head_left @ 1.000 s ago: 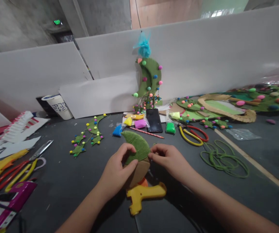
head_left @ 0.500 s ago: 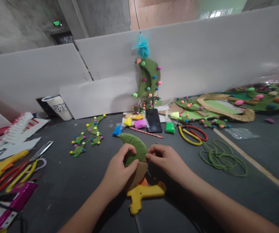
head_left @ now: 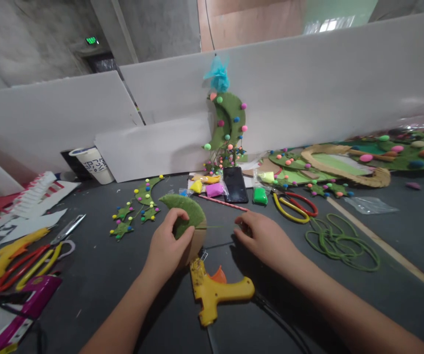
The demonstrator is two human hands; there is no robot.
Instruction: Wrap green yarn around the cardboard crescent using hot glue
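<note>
- The dark table carries everything. The free patch lies in the near middle, where the hands work.
- Three white boards stand along the far edge, two large and one smaller leaning in front. They seem to serve as a backdrop and a stop.
- One finished moon stands upright against the boards in the far middle. It is dotted with coloured balls and probably stands in plain view as a pattern.
- One coil of green cord lies loose to the right, near the right hand.
- The left hand is closed around the crescent, thumb on the green face and fingers behind. It holds the crescent up off the table, left of centre and tilted, so the boundary between the wrapped and bare parts faces right.
- The crescent is one piece, green-wrapped in its upper part and bare brown card below.
- The right hand rests low on the table to the right, well apart from the crescent. Its fingertips are pinched together on a green strand.
- One yellow glue gun lies just near of the crescent, its nozzle towards it, handy to either hand.
- One pair of scissors lies to the right, its handles yellow and red.
- One phone lies flat, far of the hands.
- At least four clay packets sit beside the phone.
- The green strand runs taut from the crescent's edge to the right fingertips, likely kept tight so it lies flat.
</note>
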